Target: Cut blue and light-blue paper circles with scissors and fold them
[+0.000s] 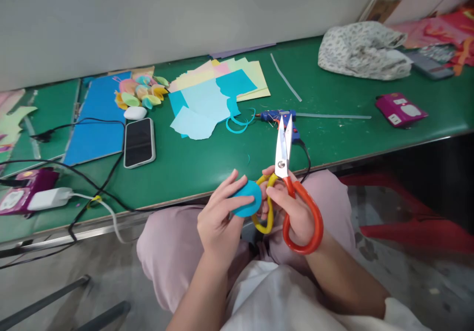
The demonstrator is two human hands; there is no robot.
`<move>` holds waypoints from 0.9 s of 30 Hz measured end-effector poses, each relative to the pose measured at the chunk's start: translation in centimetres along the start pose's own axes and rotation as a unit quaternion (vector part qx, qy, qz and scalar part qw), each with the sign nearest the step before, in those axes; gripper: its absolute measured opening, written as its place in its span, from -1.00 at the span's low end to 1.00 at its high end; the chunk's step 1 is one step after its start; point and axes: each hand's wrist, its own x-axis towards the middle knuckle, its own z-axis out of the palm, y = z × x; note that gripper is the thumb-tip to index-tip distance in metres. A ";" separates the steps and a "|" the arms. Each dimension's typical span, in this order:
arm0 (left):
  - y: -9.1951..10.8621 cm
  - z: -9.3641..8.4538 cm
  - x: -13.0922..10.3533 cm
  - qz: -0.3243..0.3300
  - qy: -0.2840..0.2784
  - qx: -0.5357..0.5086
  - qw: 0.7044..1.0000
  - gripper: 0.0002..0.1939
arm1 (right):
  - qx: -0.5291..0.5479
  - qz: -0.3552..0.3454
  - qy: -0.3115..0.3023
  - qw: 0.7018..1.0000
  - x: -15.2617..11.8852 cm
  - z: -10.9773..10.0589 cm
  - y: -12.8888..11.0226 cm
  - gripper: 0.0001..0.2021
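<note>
My left hand (224, 215) holds a round blue paper disc (246, 200), with fingers across its face. In my right hand (296, 212) is a pair of scissors with one red and one yellow handle (314, 217); the blades point up toward the table and stand slightly apart. The yellow handle lies close to the disc. Beyond the blades, a blue glue gun (276, 116) rests on the green table (200, 168), with a clear glue stick in its back. Left of it are thin blue paper offcuts (239, 129) and torn light blue paper (196, 123).
A phone (139, 143), a white case (135, 113), paper petals (142, 93) and a blue board (96, 119) lie at left. Black cables cross near a purple power box (27, 190). Another purple box (400, 110) and a patterned cloth (363, 52) are at right.
</note>
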 end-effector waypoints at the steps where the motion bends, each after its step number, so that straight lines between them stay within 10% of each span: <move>1: -0.2 0.0 -0.1 0.038 -0.004 0.017 0.999 -0.75 | 0.008 0.000 -0.003 1.000 -0.1 0.0 -0.1 -0.78; 5: -0.1 0.4 -0.4 0.057 0.003 0.022 0.998 -0.69 | 0.016 -0.001 -0.009 1.000 -0.1 0.1 -0.3 -0.72; 10: 1.1 0.8 -0.2 -0.148 0.096 -0.173 0.969 -0.68 | -0.052 -0.015 0.011 0.998 0.4 0.0 -0.9 -0.72; 16: 1.7 0.5 0.3 -0.310 0.015 -0.138 0.941 -0.35 | -0.130 -0.011 -0.007 0.991 0.5 0.0 -1.6 -0.76; 27: 2.5 1.2 1.4 -0.290 0.175 -0.185 0.923 -0.77 | -0.137 0.001 -0.106 0.985 -1.7 -0.9 1.1 -0.14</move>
